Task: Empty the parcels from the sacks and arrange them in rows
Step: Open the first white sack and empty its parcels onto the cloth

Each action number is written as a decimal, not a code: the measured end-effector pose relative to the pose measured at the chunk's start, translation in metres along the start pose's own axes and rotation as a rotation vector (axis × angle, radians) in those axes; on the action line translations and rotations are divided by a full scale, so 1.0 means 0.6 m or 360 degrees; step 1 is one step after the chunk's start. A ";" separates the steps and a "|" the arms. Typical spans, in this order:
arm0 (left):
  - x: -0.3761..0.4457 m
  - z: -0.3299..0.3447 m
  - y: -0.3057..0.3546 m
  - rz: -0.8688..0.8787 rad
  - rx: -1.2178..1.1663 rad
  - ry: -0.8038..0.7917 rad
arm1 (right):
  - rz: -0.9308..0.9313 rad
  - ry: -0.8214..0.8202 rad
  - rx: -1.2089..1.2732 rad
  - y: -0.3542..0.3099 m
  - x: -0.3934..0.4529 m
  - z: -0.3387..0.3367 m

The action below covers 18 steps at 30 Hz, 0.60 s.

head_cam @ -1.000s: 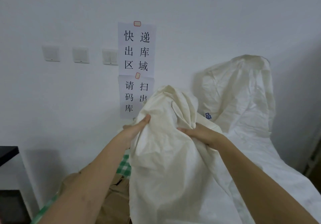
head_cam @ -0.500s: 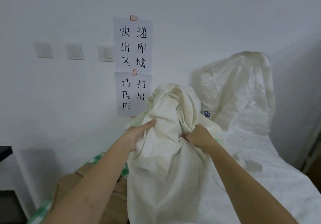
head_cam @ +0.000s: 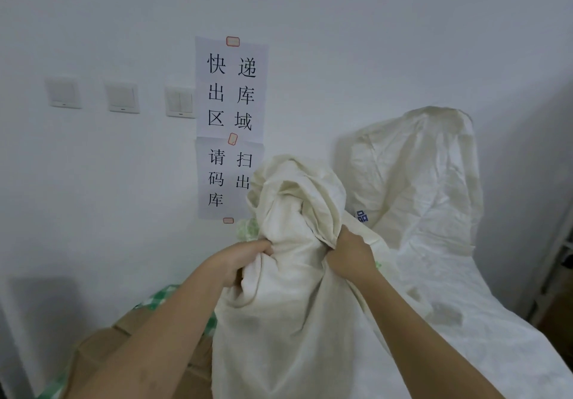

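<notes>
Sack (head_cam: 279,305): cream cloth, upright at centre of head view, neck bunched, against the white wall.
Left hand (head_cam: 242,262): grip curled, pinching sack's left fold.
Right hand (head_cam: 350,256): grip clenched on sack's right fold.
Second sack (head_cam: 418,188): slumped behind, right.
Cardboard parcels (head_cam: 102,346): lower left, beside sack.

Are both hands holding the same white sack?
Yes, the left hand and the right hand each grip bunched cloth of the one cream sack held up between them.
</notes>
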<state>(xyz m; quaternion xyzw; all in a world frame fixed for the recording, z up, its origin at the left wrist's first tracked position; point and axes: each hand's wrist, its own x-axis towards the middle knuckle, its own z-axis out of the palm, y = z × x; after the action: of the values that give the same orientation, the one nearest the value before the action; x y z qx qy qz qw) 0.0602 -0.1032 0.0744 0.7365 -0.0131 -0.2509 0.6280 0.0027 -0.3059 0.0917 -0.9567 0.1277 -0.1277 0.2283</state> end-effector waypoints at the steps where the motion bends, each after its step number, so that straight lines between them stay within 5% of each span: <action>1: 0.001 0.000 -0.001 0.0021 -0.0057 -0.0008 | 0.0002 0.0065 0.0157 -0.001 0.006 -0.001; 7: -0.007 0.014 0.056 0.0173 -0.0292 -0.0003 | 0.0305 0.0109 0.1304 -0.031 0.041 -0.031; 10: -0.028 0.019 0.107 0.0283 -0.0237 0.0036 | 0.0297 0.0062 0.1315 -0.063 0.065 -0.068; 15: -0.061 -0.022 0.231 0.0736 -0.0404 0.0187 | -0.0190 0.0531 0.1489 -0.131 0.099 -0.160; 18: -0.055 -0.039 0.256 0.0652 -0.0197 0.0293 | -0.0064 0.0370 0.1213 -0.140 0.113 -0.152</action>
<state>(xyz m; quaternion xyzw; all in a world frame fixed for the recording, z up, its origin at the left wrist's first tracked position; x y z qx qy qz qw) 0.0856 -0.1026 0.2311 0.6983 -0.0896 -0.0502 0.7084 0.0538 -0.2906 0.2225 -0.7849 0.0773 -0.2778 0.5484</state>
